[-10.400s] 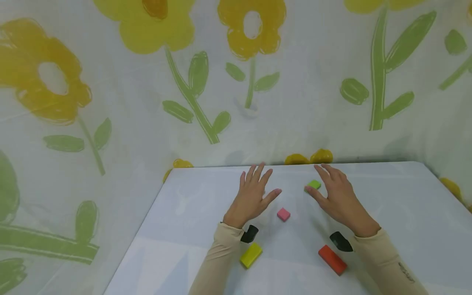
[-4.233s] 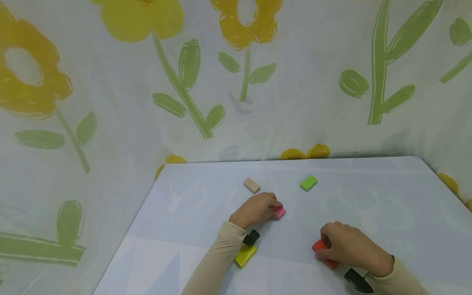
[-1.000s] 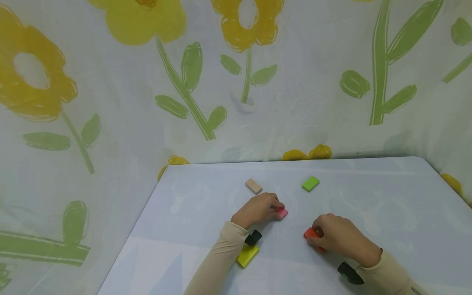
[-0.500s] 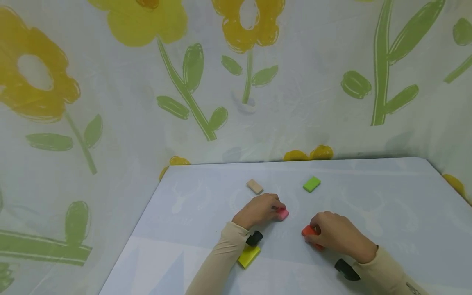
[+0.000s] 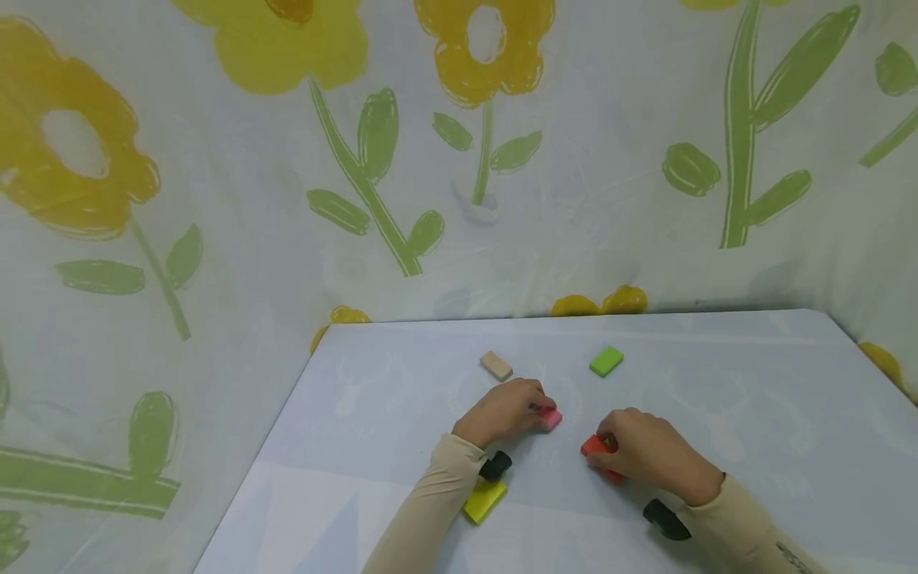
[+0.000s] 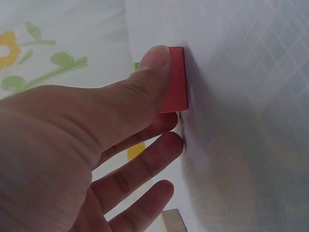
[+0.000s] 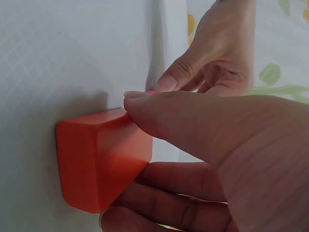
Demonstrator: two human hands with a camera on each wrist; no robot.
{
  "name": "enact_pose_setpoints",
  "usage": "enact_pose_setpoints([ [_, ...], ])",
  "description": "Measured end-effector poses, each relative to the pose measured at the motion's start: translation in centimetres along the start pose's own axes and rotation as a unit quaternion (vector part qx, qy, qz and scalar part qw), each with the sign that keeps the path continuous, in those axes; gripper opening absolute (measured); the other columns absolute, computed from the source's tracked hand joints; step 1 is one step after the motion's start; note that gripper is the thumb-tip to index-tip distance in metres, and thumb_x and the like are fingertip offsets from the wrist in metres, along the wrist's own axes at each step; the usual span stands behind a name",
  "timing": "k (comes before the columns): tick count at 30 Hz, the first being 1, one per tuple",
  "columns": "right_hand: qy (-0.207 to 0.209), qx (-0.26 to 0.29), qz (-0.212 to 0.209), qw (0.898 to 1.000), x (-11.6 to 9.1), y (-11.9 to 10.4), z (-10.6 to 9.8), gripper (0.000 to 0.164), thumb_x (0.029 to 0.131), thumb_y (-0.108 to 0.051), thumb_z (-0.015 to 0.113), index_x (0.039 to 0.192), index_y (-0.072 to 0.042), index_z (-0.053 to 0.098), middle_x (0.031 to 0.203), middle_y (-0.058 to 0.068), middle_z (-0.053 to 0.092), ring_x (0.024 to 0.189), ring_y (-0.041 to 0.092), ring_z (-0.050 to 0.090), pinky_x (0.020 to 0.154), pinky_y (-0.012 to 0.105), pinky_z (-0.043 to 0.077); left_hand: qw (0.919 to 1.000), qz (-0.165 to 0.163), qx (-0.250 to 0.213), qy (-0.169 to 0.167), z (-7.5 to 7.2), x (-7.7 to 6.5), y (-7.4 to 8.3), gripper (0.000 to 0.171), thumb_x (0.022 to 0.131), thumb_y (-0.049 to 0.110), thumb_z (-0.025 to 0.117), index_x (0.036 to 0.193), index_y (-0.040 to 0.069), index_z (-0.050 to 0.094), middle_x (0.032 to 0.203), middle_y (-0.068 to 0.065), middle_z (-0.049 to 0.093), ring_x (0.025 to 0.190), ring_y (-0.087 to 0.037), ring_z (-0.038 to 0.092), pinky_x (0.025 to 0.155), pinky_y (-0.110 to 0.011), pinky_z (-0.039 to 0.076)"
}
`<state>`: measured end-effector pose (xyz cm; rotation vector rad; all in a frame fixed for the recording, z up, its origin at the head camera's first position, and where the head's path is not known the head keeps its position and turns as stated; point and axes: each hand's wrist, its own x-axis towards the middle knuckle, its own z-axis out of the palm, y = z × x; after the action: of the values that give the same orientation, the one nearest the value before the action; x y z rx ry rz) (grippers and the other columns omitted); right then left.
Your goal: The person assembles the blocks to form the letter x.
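Observation:
On the white table, my left hand [image 5: 505, 410] pinches a small pink block [image 5: 551, 418] between thumb and fingers. The left wrist view shows the thumb across that pink block [image 6: 177, 79], which stands against the tabletop. My right hand [image 5: 656, 448] grips a longer red block [image 5: 594, 447], partly covered by the thumb and fingers. Seen from the right wrist, the red block [image 7: 118, 154] lies against the table surface, thumb on one side and fingers on the other. A short gap separates the two held blocks.
Behind the left hand lies a beige block [image 5: 496, 366]. A green block [image 5: 606, 361] is farther back, to its right. Close to the left forearm sits a yellow block [image 5: 484, 501]. A flower-printed cloth [image 5: 574, 231] hangs beyond the table's far edge.
Both hands were spread and holding nothing at first, then took the pink and red blocks. Over the last second the right hand brings the red block leftward and slightly away; the left stays put.

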<state>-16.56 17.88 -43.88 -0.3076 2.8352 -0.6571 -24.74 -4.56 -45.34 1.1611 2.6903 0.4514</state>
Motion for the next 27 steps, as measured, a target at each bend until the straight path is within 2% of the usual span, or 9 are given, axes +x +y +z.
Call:
enact_pose_setpoints([
  [8, 0.009, 0.015, -0.014, 1.000, 0.3, -0.2, 0.2, 0.025, 0.080, -0.031, 0.088, 0.087, -0.011, 0.076, 0.069, -0.005, 0.057, 0.062, 0.011, 0.050, 0.054, 0.026, 0.038, 0.9999, -0.013, 0.002, -0.004, 0.1, 0.0, 0.1, 0.029, 0.095, 0.026, 0.076, 0.124, 0.021, 0.077, 0.106, 0.008, 0.070, 0.094, -0.004, 0.057, 0.087, -0.015, 0.048],
  [14, 0.012, 0.016, -0.018, 1.000, 0.6, -0.3, 0.3, 0.024, 0.080, -0.032, 0.088, 0.083, -0.012, 0.075, 0.065, -0.005, 0.056, 0.060, 0.011, 0.049, 0.053, 0.025, 0.037, 0.9999, -0.009, 0.009, 0.000, 0.2, 0.1, 0.0, 0.030, 0.094, 0.026, 0.077, 0.124, 0.021, 0.077, 0.106, 0.008, 0.071, 0.094, -0.004, 0.058, 0.088, -0.015, 0.049],
  [27, 0.003, 0.012, -0.006, 1.000, 1.2, -0.6, 0.3, 0.026, 0.082, -0.033, 0.087, 0.087, -0.010, 0.076, 0.067, -0.004, 0.058, 0.063, 0.012, 0.051, 0.056, 0.027, 0.041, 0.9999, -0.011, 0.009, 0.001, 0.1, 0.1, -0.1, 0.030, 0.094, 0.026, 0.077, 0.124, 0.021, 0.077, 0.105, 0.008, 0.070, 0.094, -0.004, 0.058, 0.087, -0.015, 0.048],
])
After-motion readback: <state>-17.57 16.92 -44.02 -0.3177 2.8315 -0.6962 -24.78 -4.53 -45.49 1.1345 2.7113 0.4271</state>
